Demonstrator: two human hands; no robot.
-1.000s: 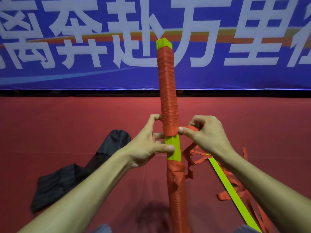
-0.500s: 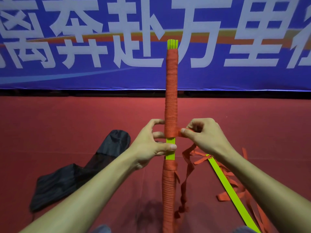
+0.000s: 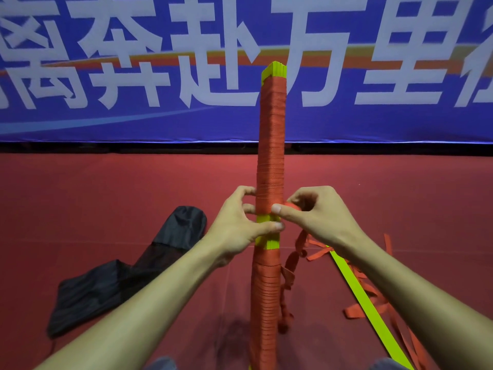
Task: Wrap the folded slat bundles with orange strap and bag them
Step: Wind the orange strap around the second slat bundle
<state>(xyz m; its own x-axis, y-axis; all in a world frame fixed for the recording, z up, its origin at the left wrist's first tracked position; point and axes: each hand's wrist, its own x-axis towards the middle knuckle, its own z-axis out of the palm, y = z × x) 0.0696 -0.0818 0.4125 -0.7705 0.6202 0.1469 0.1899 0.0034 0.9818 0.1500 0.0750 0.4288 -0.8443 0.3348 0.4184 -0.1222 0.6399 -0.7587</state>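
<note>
A tall bundle of yellow-green slats (image 3: 267, 243) stands upright in the middle, wound with orange strap (image 3: 270, 145) above and below a bare yellow band. My left hand (image 3: 237, 228) grips the bundle at that band, thumb across its front. My right hand (image 3: 317, 214) pinches the orange strap at the bundle's right side, where the upper winding ends. Loose strap hangs down to the right of the bundle onto the floor. A black bag (image 3: 120, 276) lies flat on the floor at the left.
A single yellow-green slat (image 3: 357, 292) lies on the red carpet at the right among loose orange strap (image 3: 373, 308). A blue banner (image 3: 106, 76) with white characters stands behind.
The bundle has turned about its long axis, now showing a wider face and a corner at the top. My right hand has carried the strap round to the right side; the bare yellow band looks shorter.
</note>
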